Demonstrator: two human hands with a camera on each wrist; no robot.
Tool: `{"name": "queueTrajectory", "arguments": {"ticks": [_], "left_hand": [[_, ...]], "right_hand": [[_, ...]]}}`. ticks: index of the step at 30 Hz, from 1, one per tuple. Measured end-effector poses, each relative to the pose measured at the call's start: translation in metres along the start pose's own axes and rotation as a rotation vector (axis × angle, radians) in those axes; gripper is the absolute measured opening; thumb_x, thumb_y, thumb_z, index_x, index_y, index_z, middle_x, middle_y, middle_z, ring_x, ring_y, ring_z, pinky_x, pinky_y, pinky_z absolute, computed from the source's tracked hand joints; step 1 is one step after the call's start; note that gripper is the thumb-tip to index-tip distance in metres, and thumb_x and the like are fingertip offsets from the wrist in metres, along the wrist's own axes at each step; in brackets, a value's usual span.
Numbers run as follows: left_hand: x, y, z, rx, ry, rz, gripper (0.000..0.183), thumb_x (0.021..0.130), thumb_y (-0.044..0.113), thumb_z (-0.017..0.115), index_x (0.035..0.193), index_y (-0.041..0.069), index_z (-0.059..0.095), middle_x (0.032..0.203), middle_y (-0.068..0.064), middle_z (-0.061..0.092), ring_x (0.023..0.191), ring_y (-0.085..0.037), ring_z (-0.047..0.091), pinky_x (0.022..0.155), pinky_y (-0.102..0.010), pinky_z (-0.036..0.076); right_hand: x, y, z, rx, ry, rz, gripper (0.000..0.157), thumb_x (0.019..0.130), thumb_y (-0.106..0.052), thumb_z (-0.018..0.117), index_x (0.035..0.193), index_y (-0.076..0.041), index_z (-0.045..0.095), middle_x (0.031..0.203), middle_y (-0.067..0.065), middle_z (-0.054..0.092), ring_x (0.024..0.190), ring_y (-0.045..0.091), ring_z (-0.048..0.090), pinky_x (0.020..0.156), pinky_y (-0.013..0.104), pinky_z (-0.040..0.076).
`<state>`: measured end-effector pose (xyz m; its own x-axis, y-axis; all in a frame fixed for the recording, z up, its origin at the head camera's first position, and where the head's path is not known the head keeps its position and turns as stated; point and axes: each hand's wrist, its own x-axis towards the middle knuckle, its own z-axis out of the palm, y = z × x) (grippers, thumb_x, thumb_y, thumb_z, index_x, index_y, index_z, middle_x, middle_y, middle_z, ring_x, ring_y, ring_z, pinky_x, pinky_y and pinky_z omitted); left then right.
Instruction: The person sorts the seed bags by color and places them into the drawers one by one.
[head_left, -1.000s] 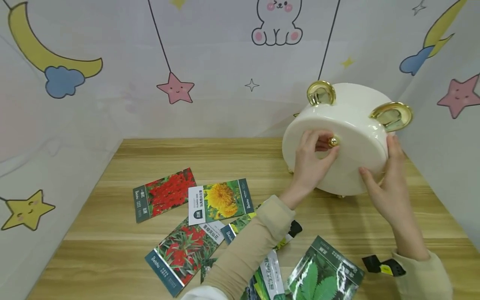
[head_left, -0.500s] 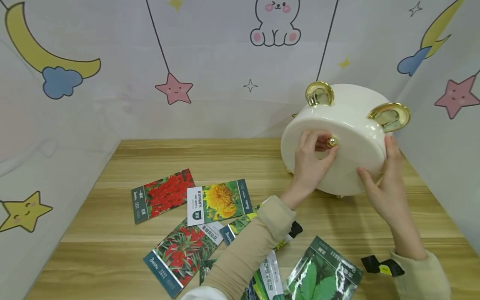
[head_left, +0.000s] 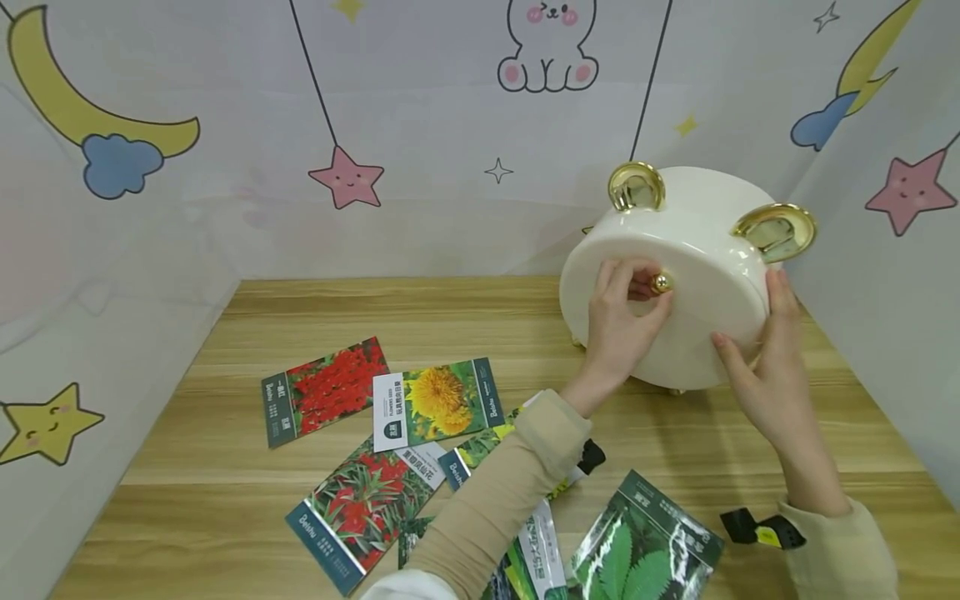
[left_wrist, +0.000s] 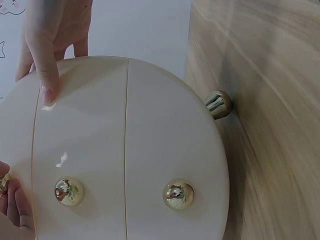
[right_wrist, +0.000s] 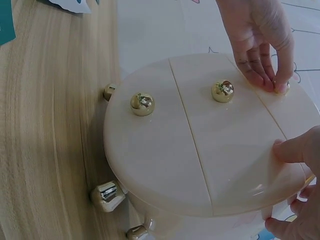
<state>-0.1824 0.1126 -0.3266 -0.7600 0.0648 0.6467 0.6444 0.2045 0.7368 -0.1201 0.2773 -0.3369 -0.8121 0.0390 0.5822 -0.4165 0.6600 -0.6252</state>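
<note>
A white round drawer box (head_left: 712,196) with gold ears and gold feet stands at the back right of the table. In the wrist views its front shows three sections split by seams, each with a gold knob (right_wrist: 223,91). My left hand (head_left: 626,321) pinches the top knob (head_left: 662,282) between thumb and fingers; the top section looks flush with the front. My right hand (head_left: 776,383) grips the box's right side, its thumb (right_wrist: 290,149) on the front face and its fingers around the edge. The lower knobs are hidden in the head view.
Several seed packets lie left and in front, among them a red-flower packet (head_left: 326,392), a yellow-flower packet (head_left: 438,404) and a green-leaf packet (head_left: 645,546). My left sleeve covers part of the pile. A black and yellow strap (head_left: 763,530) is by my right cuff. Printed cloth walls (head_left: 442,225) enclose the table.
</note>
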Motion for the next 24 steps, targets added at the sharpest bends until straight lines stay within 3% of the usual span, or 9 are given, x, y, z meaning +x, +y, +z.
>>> {"name": "queueTrajectory", "arguments": {"ticks": [11,24], "left_hand": [[-0.0002,0.0023,-0.0018,-0.008,-0.021,-0.006,0.024,0.078,0.006,0.068,0.099,0.005,0.056,0.098,-0.007,0.051,0.08,-0.01,0.059,0.073,-0.003,0.048],[-0.0027,0.0066,-0.0085,-0.022,-0.024,-0.005,0.023,0.076,0.004,0.069,0.096,0.005,0.058,0.095,-0.007,0.052,0.078,-0.009,0.059,0.07,-0.004,0.048]], "right_hand": [[-0.0013,0.0007,-0.0002,-0.016,-0.002,0.008,0.086,0.081,0.008,0.058,0.147,-0.019,0.01,0.155,0.004,0.004,0.141,0.027,0.01,0.104,0.069,0.017],[-0.0005,0.0014,0.0,-0.002,0.0,-0.022,0.087,0.079,0.013,0.057,0.147,-0.015,0.011,0.155,0.007,0.006,0.143,0.018,0.005,0.11,0.062,0.01]]}}
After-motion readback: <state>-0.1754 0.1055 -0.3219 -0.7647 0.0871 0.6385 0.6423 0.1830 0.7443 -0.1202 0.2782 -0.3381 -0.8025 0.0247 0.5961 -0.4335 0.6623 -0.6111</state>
